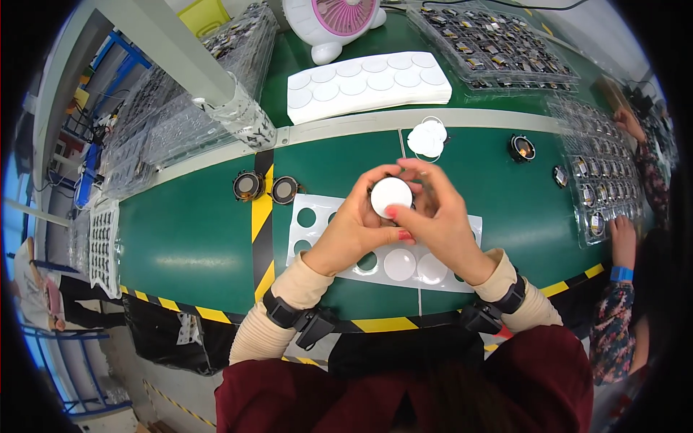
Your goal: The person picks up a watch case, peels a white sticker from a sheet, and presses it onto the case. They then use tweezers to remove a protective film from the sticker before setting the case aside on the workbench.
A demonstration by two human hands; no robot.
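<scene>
Above the middle of the green table, my two hands hold a small round speaker (391, 197) whose face is covered by a white disc. My left hand (346, 229) is closed around its left side. My right hand (449, 220) grips it from the right, with the thumb pressed on the disc's lower edge. The speaker's underside is hidden by my fingers. Below my hands lies a white sticker sheet (317, 232) with round holes and a few white discs on it, partly covered by my forearms.
Two round speakers (247, 186) stand at left by the striped tape; another (522, 149) is at right. Thin white round pieces (427, 138) lie beyond my hands. Behind a pale rail are stacked sheets (368, 101), a fan (325, 29) and parts trays (498, 50). A co-worker's hands (622, 234) touch a tray.
</scene>
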